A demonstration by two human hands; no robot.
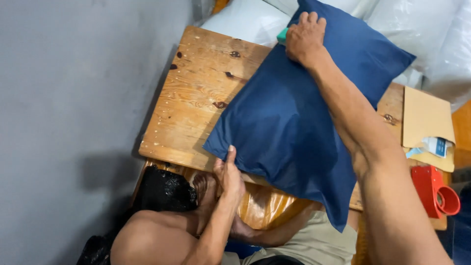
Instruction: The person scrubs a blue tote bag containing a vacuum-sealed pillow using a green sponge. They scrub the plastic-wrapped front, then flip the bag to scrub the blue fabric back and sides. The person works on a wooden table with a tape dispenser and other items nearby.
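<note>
The right hand [305, 38] lies palm-down on the far upper corner of the dark blue pillow [294, 122], fingers curled over its edge and gripping the cloth; the left hand [228, 172] presses flat against the near lower edge, thumb raised and fingers hidden behind the fabric, so whether it pinches or only steadies the pillow cannot be told. The pillow rests diagonally on the wooden tabletop [196, 93], and its lower right corner hangs past the front edge over the person's lap. Risk one: with that much of the pillow unsupported, it would probably slide off toward the knees if either hand let go, since the smooth cover offers little friction on the wood. Risk two: a small teal object [282, 35], partly hidden just beside the right hand, could be pushed off the back edge if the pillow is shoved away. Risk three: the right forearm passes near a red tape dispenser [434, 190] and a brown cardboard sheet [424, 118] with a small blue-and-white packet [437, 145] on it; a wide swing of the elbow could knock these off the right-hand end. White plastic-wrapped bundles [427, 29] crowd the rear, leaving little room to push the pillow away. A black plastic bag [164, 189] sits below the front edge, where a falling pillow could land.
</note>
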